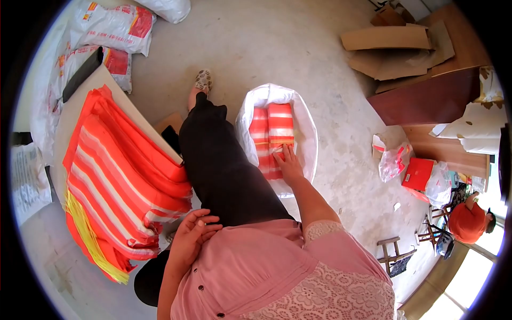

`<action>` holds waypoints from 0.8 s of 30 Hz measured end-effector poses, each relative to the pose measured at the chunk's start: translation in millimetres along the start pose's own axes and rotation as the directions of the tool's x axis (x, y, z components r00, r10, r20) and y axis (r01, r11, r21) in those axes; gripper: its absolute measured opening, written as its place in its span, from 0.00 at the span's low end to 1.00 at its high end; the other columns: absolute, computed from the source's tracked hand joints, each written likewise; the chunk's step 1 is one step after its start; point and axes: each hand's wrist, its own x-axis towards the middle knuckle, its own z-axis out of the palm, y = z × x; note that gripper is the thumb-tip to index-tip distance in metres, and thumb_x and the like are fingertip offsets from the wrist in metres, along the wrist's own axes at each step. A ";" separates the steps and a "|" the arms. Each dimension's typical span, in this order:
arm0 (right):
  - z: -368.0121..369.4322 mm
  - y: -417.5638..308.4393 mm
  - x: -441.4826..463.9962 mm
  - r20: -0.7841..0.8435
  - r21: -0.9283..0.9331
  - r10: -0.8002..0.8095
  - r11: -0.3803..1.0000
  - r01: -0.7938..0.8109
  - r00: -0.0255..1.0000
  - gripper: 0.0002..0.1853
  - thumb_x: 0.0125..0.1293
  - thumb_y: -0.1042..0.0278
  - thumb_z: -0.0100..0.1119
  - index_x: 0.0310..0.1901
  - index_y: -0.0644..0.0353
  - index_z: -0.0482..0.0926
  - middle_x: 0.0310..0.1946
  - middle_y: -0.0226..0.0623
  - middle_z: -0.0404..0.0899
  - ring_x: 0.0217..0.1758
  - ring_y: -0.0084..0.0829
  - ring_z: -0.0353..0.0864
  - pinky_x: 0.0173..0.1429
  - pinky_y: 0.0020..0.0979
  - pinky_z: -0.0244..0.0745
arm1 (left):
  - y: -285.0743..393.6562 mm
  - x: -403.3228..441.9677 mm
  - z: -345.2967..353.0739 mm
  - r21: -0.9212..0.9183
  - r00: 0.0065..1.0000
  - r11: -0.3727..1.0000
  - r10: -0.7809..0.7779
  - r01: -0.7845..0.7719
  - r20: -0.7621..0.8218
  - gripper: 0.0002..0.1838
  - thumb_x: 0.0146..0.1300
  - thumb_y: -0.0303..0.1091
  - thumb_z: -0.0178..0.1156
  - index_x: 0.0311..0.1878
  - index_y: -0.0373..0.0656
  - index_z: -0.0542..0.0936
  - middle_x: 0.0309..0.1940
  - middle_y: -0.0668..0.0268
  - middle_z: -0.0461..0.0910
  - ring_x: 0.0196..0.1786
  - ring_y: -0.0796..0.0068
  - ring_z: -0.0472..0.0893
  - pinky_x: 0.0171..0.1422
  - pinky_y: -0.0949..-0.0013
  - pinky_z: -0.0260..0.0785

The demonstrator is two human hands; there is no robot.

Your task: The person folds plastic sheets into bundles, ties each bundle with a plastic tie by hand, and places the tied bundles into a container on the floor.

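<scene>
My right hand (289, 164) reaches down into an open white sack (309, 122), its fingers stretched out and resting on a folded red-and-white striped bundle (280, 120). A second striped bundle (259, 128) lies beside it in the sack. My left hand (196, 234) hovers in front of my belly, empty, with loosely bent fingers apart. Near it, to the left, a thick stack of red-and-white striped sheets (117, 181) drapes over a table (130, 114). Yellow strips (88, 234) lie along the stack's near left edge.
Printed white sacks (114, 26) lie at the upper left. An open cardboard box (394, 48) sits at the upper right by a wooden desk (426, 98). Plastic bags, a red box (418, 174) and a small stool (393, 255) are on the right. A person in orange (468, 221) is farther off.
</scene>
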 end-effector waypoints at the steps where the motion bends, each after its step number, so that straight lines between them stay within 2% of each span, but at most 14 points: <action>1: 1.3 -0.2 -0.7 -0.004 -0.004 0.001 1.000 -0.001 1.000 0.33 0.79 0.71 0.59 0.81 0.35 0.68 0.91 0.37 0.39 0.94 0.44 0.36 0.90 0.42 0.48 | -0.3 0.0 -0.6 -0.002 1.000 1.000 0.003 -0.003 0.002 0.19 0.82 0.40 0.59 0.69 0.44 0.75 0.60 0.56 0.84 0.61 0.59 0.87 0.70 0.59 0.79; 4: 2.8 -2.3 -10.3 -0.152 0.006 -0.031 0.999 0.033 0.988 0.27 0.77 0.71 0.59 0.75 0.41 0.76 0.88 0.40 0.48 0.91 0.46 0.46 0.88 0.42 0.55 | -0.8 1.2 -2.8 -0.004 1.000 1.000 0.008 -0.008 0.003 0.19 0.82 0.39 0.59 0.69 0.43 0.75 0.60 0.57 0.84 0.60 0.60 0.86 0.69 0.59 0.79; 7: -13.1 -7.7 -23.2 -0.213 0.104 -0.016 0.994 0.039 0.977 0.18 0.74 0.71 0.59 0.63 0.48 0.85 0.76 0.43 0.70 0.81 0.47 0.68 0.80 0.42 0.69 | -0.9 2.1 -2.5 0.001 1.000 1.000 0.007 -0.007 -0.001 0.19 0.82 0.39 0.59 0.69 0.43 0.75 0.59 0.57 0.83 0.60 0.61 0.86 0.69 0.60 0.78; 10: 5.7 3.5 -9.7 0.101 0.067 0.033 0.997 -0.039 0.994 0.13 0.71 0.72 0.60 0.52 0.52 0.89 0.59 0.43 0.83 0.66 0.45 0.81 0.69 0.41 0.80 | -0.6 3.7 -1.5 0.005 1.000 1.000 0.004 -0.004 0.011 0.19 0.82 0.40 0.59 0.69 0.43 0.75 0.59 0.57 0.83 0.60 0.61 0.86 0.69 0.60 0.78; 13: 20.4 11.0 -6.9 0.075 0.001 -0.036 0.999 0.036 0.997 0.13 0.72 0.73 0.59 0.51 0.51 0.91 0.54 0.41 0.87 0.61 0.43 0.86 0.66 0.40 0.82 | -1.0 5.3 -2.2 0.006 1.000 1.000 0.006 -0.006 0.018 0.19 0.82 0.40 0.58 0.69 0.43 0.75 0.59 0.58 0.83 0.61 0.61 0.86 0.69 0.60 0.78; 18: 26.1 16.7 2.1 0.159 0.040 -0.035 0.999 0.029 0.987 0.15 0.73 0.72 0.59 0.54 0.51 0.91 0.56 0.42 0.87 0.63 0.43 0.85 0.67 0.40 0.82 | -1.6 5.0 -4.9 -0.017 1.000 1.000 0.009 -0.009 0.017 0.19 0.83 0.39 0.58 0.69 0.43 0.75 0.59 0.58 0.83 0.61 0.61 0.86 0.69 0.59 0.78; 20: 25.3 17.5 5.0 0.187 0.100 0.015 0.994 -0.035 0.982 0.15 0.73 0.72 0.59 0.55 0.52 0.91 0.56 0.43 0.87 0.63 0.43 0.85 0.66 0.40 0.82 | -2.4 5.8 -7.1 -0.026 1.000 1.000 0.012 -0.012 0.014 0.19 0.83 0.39 0.58 0.69 0.43 0.75 0.59 0.57 0.83 0.61 0.61 0.86 0.69 0.59 0.78; 22: 4.3 6.1 -0.1 0.237 0.189 0.124 0.967 -0.171 0.964 0.14 0.73 0.71 0.58 0.54 0.53 0.90 0.56 0.44 0.87 0.62 0.44 0.86 0.66 0.41 0.82 | -2.7 5.9 -8.3 -0.032 1.000 0.999 0.013 -0.013 0.012 0.18 0.83 0.39 0.57 0.69 0.43 0.75 0.59 0.57 0.83 0.61 0.61 0.86 0.69 0.59 0.78; 24: 2.3 11.9 1.5 0.283 0.033 -0.033 0.999 0.025 0.959 0.15 0.73 0.70 0.57 0.55 0.54 0.90 0.57 0.44 0.87 0.62 0.45 0.86 0.64 0.42 0.83 | -2.1 6.1 -8.1 -0.032 1.000 0.999 0.015 -0.014 0.011 0.18 0.83 0.39 0.57 0.69 0.43 0.75 0.59 0.57 0.83 0.61 0.61 0.86 0.69 0.59 0.78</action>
